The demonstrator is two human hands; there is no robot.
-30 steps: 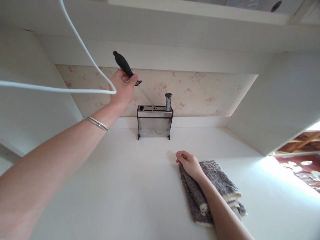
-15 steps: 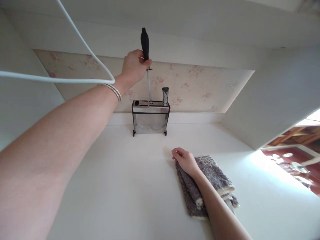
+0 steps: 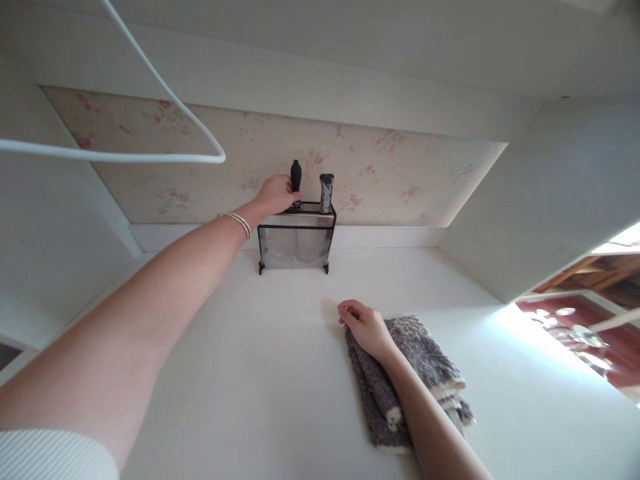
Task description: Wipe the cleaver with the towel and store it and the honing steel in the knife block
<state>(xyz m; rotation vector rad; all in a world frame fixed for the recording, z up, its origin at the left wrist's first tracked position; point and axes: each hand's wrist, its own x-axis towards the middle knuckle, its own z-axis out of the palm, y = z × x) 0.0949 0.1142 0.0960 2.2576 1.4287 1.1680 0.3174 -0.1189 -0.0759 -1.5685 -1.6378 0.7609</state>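
Note:
My left hand point(image 3: 277, 195) is closed round the black handle of a sharpening steel point(image 3: 296, 176). The steel stands upright, its rod down inside a knife block point(image 3: 295, 247) with clear sides and a black frame, and the handle's lower end is close to the block's top. Beside it, a worn grey-black knife handle point(image 3: 327, 193) sticks up from the block's right end. My right hand point(image 3: 367, 330) lies on the front-left part of a folded grey-brown towel point(image 3: 417, 353), its fingers curled in with nothing visible in them.
A white cable point(image 3: 150, 158) loops across the upper left, nearer to me than the wall. The white counter point(image 3: 240, 373) ends at a flowered wall panel point(image 3: 390, 173). White cabinet walls enclose both sides and the top. At far right, a lower area holds shiny items.
My left hand has moved down with the sharpening steel, and the rod has sunk into the knife block. My right hand stays on the towel.

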